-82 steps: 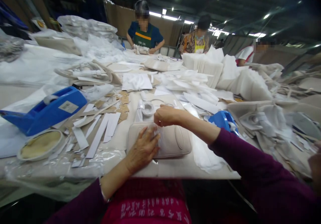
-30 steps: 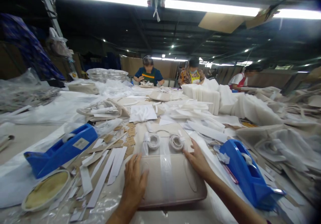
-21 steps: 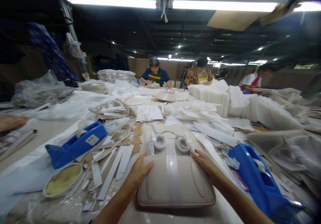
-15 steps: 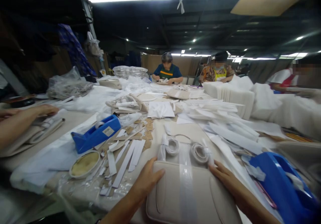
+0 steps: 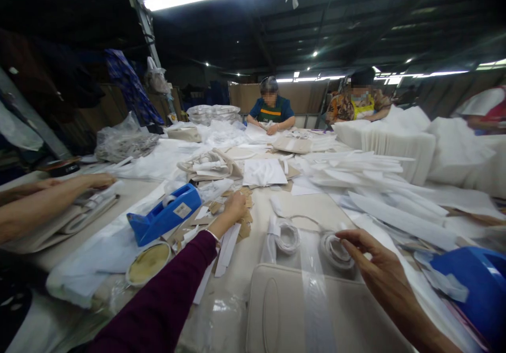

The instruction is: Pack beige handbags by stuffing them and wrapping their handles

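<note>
My left hand (image 5: 236,206), in a purple sleeve, reaches forward over a pile of small brown card pieces (image 5: 245,227). Its fingers are curled closed, and whatever they hold is hidden. Before me lies a beige bag (image 5: 284,311), flat, with a clear wrapping band (image 5: 316,300) down its middle. Two coiled straps sit at its top end: a left coil (image 5: 288,238) and a right coil (image 5: 334,252). My right hand (image 5: 366,253) has thumb and forefinger together at the right coil's edge, pinching it; the other fingers are partly hidden.
A blue tape dispenser (image 5: 166,213) and a round tub (image 5: 148,263) stand left; another blue dispenser (image 5: 474,290) is right. White foam sheets (image 5: 387,142) are heaped at the back right. A co-worker's arms (image 5: 51,200) rest on a beige bag at far left. Other people sit across the table.
My left hand has let go of the bag's left edge and moved forward to the card pieces. My right hand has moved from the bag's right edge onto the coil. The view has shifted slightly.
</note>
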`<state>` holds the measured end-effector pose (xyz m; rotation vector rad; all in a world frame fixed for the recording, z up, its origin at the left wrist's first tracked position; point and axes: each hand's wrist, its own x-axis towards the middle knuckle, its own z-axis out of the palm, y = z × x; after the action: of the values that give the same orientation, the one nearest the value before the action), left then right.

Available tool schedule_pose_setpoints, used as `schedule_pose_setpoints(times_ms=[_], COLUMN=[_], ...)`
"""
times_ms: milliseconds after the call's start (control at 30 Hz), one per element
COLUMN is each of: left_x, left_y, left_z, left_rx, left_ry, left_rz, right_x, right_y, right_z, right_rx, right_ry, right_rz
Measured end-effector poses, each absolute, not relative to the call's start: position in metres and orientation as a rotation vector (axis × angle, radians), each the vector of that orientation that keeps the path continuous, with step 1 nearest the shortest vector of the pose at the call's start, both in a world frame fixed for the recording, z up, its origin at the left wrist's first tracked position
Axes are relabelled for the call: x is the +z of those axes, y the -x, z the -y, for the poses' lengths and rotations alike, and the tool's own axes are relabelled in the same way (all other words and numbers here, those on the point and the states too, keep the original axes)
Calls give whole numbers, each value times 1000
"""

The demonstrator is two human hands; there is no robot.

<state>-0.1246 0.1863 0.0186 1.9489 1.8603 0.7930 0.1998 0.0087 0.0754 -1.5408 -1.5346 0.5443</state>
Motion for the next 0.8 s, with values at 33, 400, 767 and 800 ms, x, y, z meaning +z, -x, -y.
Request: schedule_pose_setpoints(times_ms=[33, 400, 767, 800], left_x=[15, 95, 200, 204], left_y=[123, 128, 68, 63], left_z=[-192, -235, -171, -164], left_rx=[816, 1129, 1030, 1014], left_ry=[-1940, -1747, -1735, -1749], left_rz=[-1847, -1194, -731, -721], right_x=[75, 100, 142, 144], right_y=[-198, -161, -96, -94], right_z=[-10, -73, -153, -152], right_rx=[564, 724, 753, 752], right_ry=[1525, 1172, 952, 945], right_rz=[1543, 1618, 1653, 1664])
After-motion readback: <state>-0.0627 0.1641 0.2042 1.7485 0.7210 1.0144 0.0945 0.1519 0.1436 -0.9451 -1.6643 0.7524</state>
